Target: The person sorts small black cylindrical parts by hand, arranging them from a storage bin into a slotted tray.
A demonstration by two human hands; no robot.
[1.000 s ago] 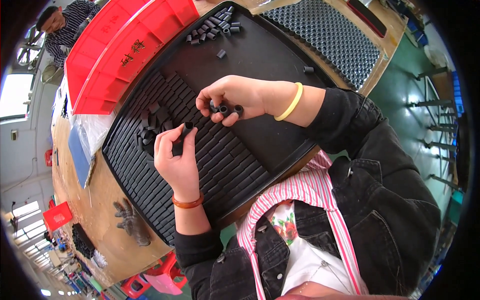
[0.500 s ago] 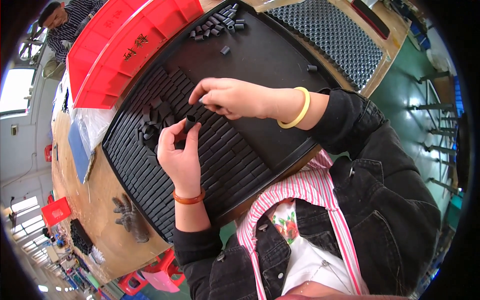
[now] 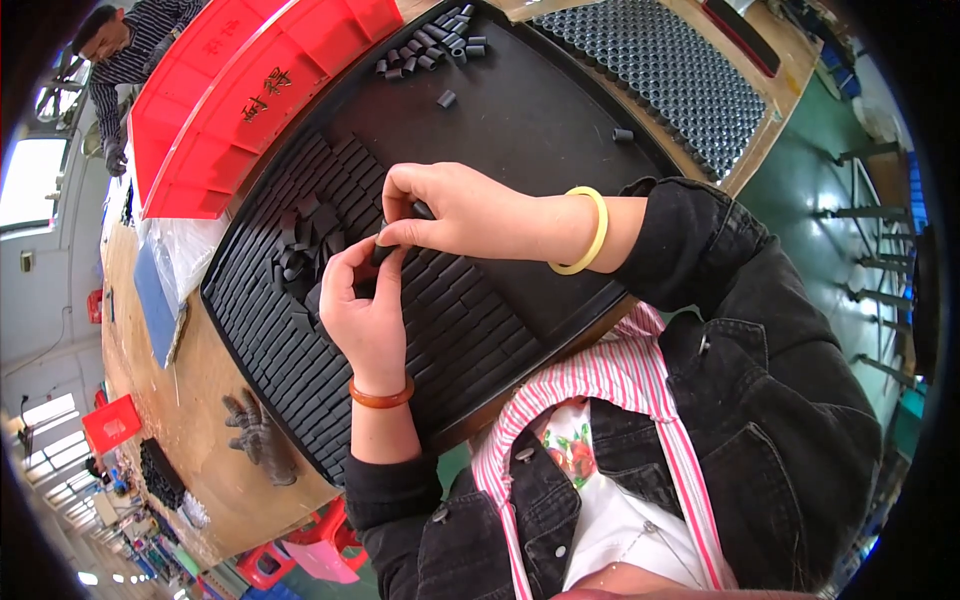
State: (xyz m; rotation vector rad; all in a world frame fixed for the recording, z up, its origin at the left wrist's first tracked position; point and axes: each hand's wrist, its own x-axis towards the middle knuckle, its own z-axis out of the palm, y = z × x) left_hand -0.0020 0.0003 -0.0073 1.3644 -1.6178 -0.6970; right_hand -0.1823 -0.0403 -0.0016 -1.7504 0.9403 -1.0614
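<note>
Between the thumb and fingers of my left hand (image 3: 362, 318) stands a short black tube (image 3: 381, 252), held upright over the tray. My right hand (image 3: 455, 208) is closed, its thumb and fingertips meeting at the tube's upper end. A small dark piece (image 3: 422, 210) shows inside its curled fingers; its kind cannot be made out. Below both hands, rows of black tubes (image 3: 470, 305) lie packed side by side in a large black tray (image 3: 520, 130). A loose heap of black tubes (image 3: 312, 232) rests on the rows, left of my hands.
More tubes (image 3: 430, 52) lie scattered at the tray's far end. Beyond its right side is a block of upright metal-rimmed cylinders (image 3: 650, 75). Red bins (image 3: 250, 110) stand at the far left; a grey glove (image 3: 260, 440) lies on the wooden table (image 3: 210, 400). A person (image 3: 130, 50) works behind the bins.
My right hand has come down onto the tube in my left hand, covering its upper end. The left hand has hardly moved. Behind the bins, the other person's arm has lowered.
</note>
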